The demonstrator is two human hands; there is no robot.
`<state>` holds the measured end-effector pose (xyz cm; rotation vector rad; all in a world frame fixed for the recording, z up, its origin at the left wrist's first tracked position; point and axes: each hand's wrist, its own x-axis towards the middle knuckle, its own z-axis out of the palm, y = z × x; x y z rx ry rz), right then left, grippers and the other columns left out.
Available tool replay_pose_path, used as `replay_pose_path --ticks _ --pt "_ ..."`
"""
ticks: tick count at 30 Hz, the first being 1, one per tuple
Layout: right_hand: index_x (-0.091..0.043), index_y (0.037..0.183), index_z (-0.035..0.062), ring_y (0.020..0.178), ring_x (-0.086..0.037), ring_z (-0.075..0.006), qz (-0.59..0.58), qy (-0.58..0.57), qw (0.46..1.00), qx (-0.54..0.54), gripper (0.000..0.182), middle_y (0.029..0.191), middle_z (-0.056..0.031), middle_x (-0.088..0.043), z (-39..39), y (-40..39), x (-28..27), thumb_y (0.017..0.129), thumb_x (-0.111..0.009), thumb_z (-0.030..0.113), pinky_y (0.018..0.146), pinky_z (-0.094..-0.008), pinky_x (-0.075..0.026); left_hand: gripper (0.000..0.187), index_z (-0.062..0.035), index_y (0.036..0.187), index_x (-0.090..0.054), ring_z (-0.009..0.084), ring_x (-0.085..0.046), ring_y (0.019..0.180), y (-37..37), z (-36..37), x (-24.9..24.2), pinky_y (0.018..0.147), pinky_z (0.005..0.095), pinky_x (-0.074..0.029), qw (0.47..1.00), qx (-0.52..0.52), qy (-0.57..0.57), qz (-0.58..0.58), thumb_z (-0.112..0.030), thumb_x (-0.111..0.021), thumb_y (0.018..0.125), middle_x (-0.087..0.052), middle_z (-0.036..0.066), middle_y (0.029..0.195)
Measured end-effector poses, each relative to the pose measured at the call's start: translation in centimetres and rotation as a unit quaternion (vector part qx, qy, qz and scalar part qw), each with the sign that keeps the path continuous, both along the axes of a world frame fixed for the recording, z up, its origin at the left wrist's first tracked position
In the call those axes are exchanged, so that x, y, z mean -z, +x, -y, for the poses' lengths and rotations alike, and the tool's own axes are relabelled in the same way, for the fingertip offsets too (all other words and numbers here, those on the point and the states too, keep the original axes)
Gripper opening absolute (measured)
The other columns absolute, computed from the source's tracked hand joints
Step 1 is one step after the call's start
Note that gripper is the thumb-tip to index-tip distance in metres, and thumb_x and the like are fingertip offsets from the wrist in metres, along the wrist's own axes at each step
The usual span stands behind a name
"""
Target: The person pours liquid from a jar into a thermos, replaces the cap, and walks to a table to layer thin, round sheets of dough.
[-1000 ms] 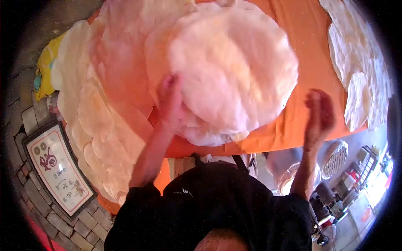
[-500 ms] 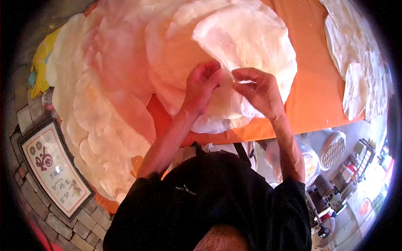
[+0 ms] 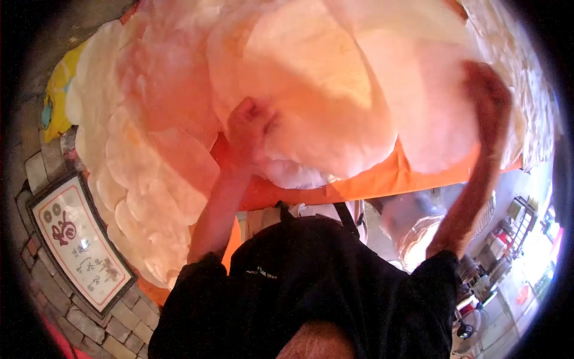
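Note:
My left hand (image 3: 250,122) is closed with curled fingers at the near left part of a pile of thin round dough sheets (image 3: 311,72). What its fingertips pinch, if anything, is hidden. My right hand (image 3: 490,90), smeared by motion, is far out to the right with fingers drawn together at the edge of a pale, thin dough sheet (image 3: 427,102). That sheet spreads from beside the pile across the orange cloth (image 3: 382,176).
More overlapping sheets (image 3: 128,197) cover the table's left side, and others (image 3: 520,54) lie along its right edge. A framed sign (image 3: 81,242) leans at the left over brick paving. Below the table's right edge are a plastic-wrapped bundle (image 3: 418,233) and a rack (image 3: 519,215).
My right hand has swung from the middle out to the far right, and a sheet now covers the orange cloth there. My left hand has shifted slightly left and down.

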<state>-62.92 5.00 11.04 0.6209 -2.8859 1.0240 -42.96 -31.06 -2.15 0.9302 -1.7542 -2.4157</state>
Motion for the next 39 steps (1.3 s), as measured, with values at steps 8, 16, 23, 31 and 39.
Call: replay_pose_path --ticks 8,16,23,31,39 --pt "-0.064 0.122 0.006 0.09 -0.06 -0.0144 -0.169 0.256 0.95 0.06 0.031 0.104 -0.0064 -0.065 -8.5 -8.3 -11.9 0.095 -0.054 0.016 0.081 -0.0264 -0.049 0.02 0.0011 0.099 -0.064 0.0097 -0.058 0.076 5.0 7.2 4.4 0.069 0.0273 -0.049 0.983 -0.095 -0.15 0.056 -0.006 -0.064 0.081 -0.063 0.002 0.085" --pt "-0.064 0.113 0.0029 0.102 -0.062 -0.0311 -0.041 0.177 0.952 -0.246 0.036 0.105 -0.0202 -0.064 11.3 6.5 2.5 0.081 -0.073 0.016 0.087 -0.0417 -0.051 0.06 -0.0017 0.129 -0.055 0.0352 -0.055 0.113 5.1 6.1 0.1 0.098 0.043 -0.045 0.712 0.045 -0.697 -0.07 -0.022 -0.072 0.075 -0.057 0.019 0.123" --pt "-0.057 0.125 0.0063 0.119 -0.049 -0.0396 -0.031 0.187 0.95 -0.247 0.06 0.124 -0.0195 -0.055 11.3 9.4 12.0 0.075 -0.077 0.031 0.098 -0.0491 -0.043 0.069 -0.0095 0.135 -0.053 0.0403 -0.034 0.137 4.8 0.5 3.0 0.113 0.0571 -0.024 0.702 0.22 -0.676 0.031 -0.043 -0.072 0.078 -0.04 0.019 0.147" --pt "-0.065 0.108 0.0018 0.098 -0.063 -0.0362 -0.055 0.085 0.956 -0.276 0.037 0.104 -0.02 -0.066 18.6 12.3 6.7 0.078 -0.077 0.022 0.08 -0.0445 -0.053 0.059 -0.0079 0.126 -0.058 0.0366 -0.042 0.131 7.5 2.3 2.2 0.11 0.0515 -0.032 0.772 0.143 -0.619 -0.037 -0.041 -0.071 0.079 -0.048 0.019 0.138" --pt "-0.062 0.112 -0.0022 0.091 -0.063 -0.0145 0.365 -0.205 0.865 -0.275 0.032 0.1 -0.0105 -0.067 34.7 25.2 20.3 0.089 -0.069 0.019 0.076 -0.0301 -0.052 0.036 -0.0023 0.109 -0.062 0.04 -0.053 0.112 23.3 15.6 3.0 0.094 0.0461 -0.047 0.747 -0.043 -0.658 0.078 -0.014 -0.068 0.075 -0.06 0.02 0.114"
